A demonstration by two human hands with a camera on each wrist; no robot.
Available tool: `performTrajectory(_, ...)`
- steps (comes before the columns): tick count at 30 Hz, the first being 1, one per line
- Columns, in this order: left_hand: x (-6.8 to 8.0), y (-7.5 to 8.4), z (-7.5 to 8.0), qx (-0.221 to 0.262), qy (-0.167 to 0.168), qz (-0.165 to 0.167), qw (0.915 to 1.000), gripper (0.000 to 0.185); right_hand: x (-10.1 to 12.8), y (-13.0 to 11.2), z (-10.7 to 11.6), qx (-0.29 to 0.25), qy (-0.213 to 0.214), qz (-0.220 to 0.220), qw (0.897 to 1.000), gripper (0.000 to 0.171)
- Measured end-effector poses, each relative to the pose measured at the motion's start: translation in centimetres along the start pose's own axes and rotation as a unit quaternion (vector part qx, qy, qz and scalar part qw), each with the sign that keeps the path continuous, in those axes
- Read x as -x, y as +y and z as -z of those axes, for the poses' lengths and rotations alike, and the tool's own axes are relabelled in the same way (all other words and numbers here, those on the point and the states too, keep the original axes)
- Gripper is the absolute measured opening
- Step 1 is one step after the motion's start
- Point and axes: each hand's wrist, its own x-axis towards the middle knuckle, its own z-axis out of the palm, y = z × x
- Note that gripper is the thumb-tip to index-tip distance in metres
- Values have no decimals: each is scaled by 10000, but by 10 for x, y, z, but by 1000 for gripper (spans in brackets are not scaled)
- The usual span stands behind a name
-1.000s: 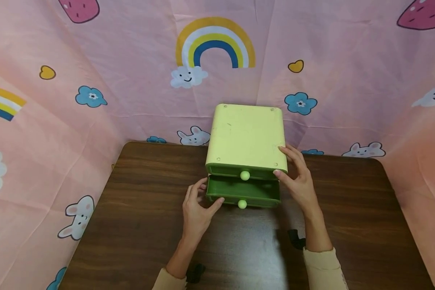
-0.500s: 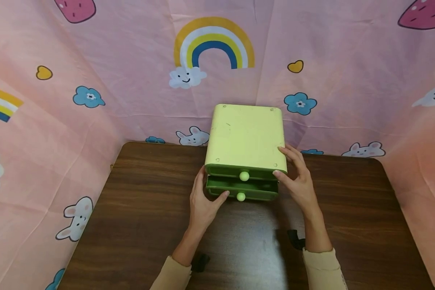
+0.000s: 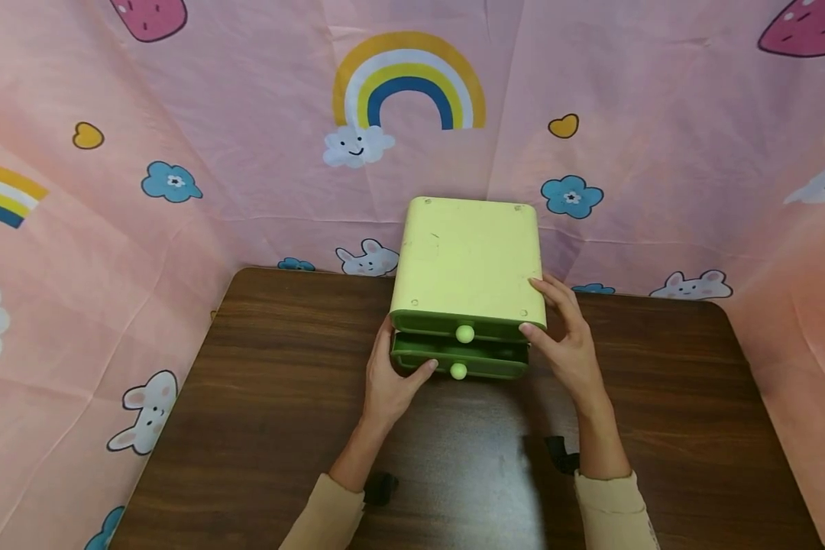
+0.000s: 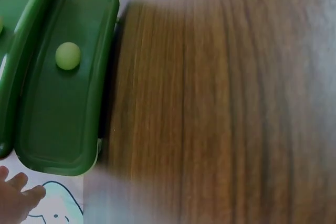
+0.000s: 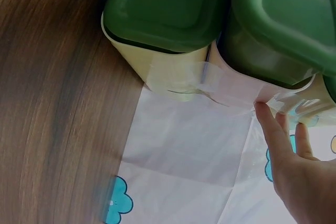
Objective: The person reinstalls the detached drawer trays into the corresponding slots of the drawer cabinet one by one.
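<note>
A small drawer cabinet with a pale yellow top stands at the table's back. Its middle green drawer, with a round light knob, juts out a little below the top drawer. My left hand lies at the left of that drawer, thumb against its front and fingers along the side. At the right front corner, my right hand rests its thumb and a fingertip on the cabinet. The left wrist view shows the bottom drawer pushed in. A pink tier shows in the right wrist view.
A dark wood table lies under the cabinet. Pink printed cloth hangs right behind it and along both sides. Black camera mounts sit at my wrists, below cream sleeves.
The middle drawer has slid most of the way into the cabinet, with my left hand moving forward beside it. My right hand has stayed at its corner.
</note>
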Motion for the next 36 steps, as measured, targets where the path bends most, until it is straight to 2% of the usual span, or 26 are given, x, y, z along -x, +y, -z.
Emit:
performTrajectory(4, -5, -2, 0, 68, -22, 106, 9999, 97, 0, 0, -1, 26, 6, 61, 10000, 59)
performTrajectory(13, -9, -3, -7, 174, 154, 310, 9992, 94, 0, 2, 0, -36, 18, 37, 10000, 59)
performTrajectory(19, -11, -3, -9, 72, 148, 327, 9993, 92, 1, -1, 1, -43, 65, -15, 10000, 60)
performTrajectory(29, -13, 1, -8, 43, 337, 308, 9989, 91, -2, -1, 0, -43, -2, -51, 10000, 61)
performTrajectory(30, -14, -5, -9, 11, 357, 293, 9989, 92, -2, -1, 1, -43, -7, -48, 10000, 60)
performTrajectory(36, -15, -6, -11, -28, 404, 269, 9988, 91, -1, -1, 2, 12, -25, 35, 10000, 60)
